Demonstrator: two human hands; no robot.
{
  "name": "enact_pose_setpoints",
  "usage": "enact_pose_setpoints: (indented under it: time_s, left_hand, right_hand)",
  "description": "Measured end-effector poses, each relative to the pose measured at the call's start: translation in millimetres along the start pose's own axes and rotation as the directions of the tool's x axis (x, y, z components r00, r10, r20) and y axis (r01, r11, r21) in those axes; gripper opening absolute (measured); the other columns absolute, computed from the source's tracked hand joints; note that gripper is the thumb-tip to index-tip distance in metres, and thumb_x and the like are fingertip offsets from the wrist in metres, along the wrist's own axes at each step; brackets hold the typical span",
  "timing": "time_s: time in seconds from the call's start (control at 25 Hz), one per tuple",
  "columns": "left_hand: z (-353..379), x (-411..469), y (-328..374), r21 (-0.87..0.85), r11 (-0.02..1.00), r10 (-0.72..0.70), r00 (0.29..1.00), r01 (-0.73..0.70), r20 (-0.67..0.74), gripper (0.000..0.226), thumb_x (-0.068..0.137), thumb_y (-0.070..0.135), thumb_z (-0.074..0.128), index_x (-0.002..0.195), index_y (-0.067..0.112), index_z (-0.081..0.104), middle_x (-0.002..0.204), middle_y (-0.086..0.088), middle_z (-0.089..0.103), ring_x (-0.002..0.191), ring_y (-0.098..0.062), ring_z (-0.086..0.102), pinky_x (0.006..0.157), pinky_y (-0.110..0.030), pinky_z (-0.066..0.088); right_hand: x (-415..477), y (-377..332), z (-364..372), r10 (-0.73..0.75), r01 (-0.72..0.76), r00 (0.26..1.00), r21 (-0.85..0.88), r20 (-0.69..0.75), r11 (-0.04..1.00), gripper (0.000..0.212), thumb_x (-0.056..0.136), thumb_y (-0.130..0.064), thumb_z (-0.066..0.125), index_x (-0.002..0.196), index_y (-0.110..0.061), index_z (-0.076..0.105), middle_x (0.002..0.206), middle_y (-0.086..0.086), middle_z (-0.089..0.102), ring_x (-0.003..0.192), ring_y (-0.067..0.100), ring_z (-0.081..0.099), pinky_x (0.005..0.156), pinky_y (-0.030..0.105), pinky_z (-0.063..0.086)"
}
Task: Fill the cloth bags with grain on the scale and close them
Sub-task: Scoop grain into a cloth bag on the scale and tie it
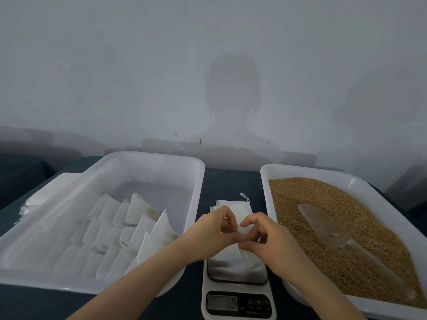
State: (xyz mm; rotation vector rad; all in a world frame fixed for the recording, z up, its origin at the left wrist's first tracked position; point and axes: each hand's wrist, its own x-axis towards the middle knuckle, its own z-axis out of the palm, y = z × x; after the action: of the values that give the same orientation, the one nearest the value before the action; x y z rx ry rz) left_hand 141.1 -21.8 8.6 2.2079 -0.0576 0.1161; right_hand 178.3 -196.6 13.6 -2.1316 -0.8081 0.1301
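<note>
The scale [238, 303] is carrying a cloth bag [233, 262] on its platform, long axis running toward the scale's far edge. There the left hand [212, 232] and right hand [263, 236] are each pinching the bag's top, equally near.

The left hand [213, 233] and right hand [265, 239] hide the mouth of the cloth bag [233, 260]. The display on the scale [238, 306] is too blurred to read (button marks too). The grain tray [264, 181] runs past the right edge.
</note>
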Motion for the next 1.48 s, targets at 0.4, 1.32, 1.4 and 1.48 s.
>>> enact_pose_setpoints:
  time_s: [0.4, 1.32, 1.4, 1.48]
  left_hand:
    - [-2, -13, 8, 0.19, 0.949, 0.274, 0.956, -0.251, -0.105, 0.024, 0.087, 0.018, 0.062, 0.081, 0.032, 0.043, 0.076, 0.012, 0.055, 0.07, -0.004, 0.052, 0.067, -0.018, 0.046]
    - [5, -6, 5, 0.362, 0.862, 0.372, 0.928, -0.355, 0.023, 0.047, 0.083, 0.031, 0.069, 0.125, 0.028, 0.049, 0.114, 0.023, 0.051, 0.1, 0.022, 0.034, 0.09, 0.005, 0.015]
    - [6, -5, 5, 0.417, 0.831, 0.371, 0.925, -0.368, 0.076, 0.048, 0.085, 0.033, 0.066, 0.129, 0.029, 0.046, 0.125, 0.017, 0.052, 0.105, 0.012, 0.038, 0.095, 0.0, 0.011]
    - [7, -7, 4, 0.391, 0.841, 0.374, 0.924, -0.375, 0.082, 0.058, 0.081, 0.041, 0.07, 0.132, 0.029, 0.043, 0.122, 0.024, 0.047, 0.104, 0.019, 0.033, 0.092, 0.001, 0.013]
  right_hand:
    - [-3, -3, 5, -0.281, 0.241, 0.958, -0.38, -0.051, 0.893, 0.028, 0.085, 0.003, 0.058, 0.097, -0.018, 0.072, 0.088, -0.004, 0.053, 0.068, 0.005, 0.052, 0.06, 0.013, 0.04]
    - [-5, -49, -32, 0.166, -0.16, 0.986, -0.308, -0.007, 0.938, 0.04, 0.088, -0.04, 0.056, 0.054, -0.018, 0.055, 0.067, 0.006, 0.054, 0.047, 0.007, 0.041, 0.045, 0.019, 0.034]
    - [-2, -50, -34, 0.186, -0.175, 0.982, -0.304, 0.01, 0.936, 0.035, 0.085, -0.037, 0.06, 0.056, -0.017, 0.061, 0.063, 0.004, 0.053, 0.045, 0.006, 0.039, 0.042, 0.018, 0.032]
    - [0, -51, -34, 0.208, -0.187, 0.978, -0.323, 0.032, 0.928, 0.023, 0.084, -0.026, 0.059, 0.064, -0.02, 0.069, 0.069, 0.003, 0.062, 0.047, 0.005, 0.044, 0.041, 0.014, 0.034]
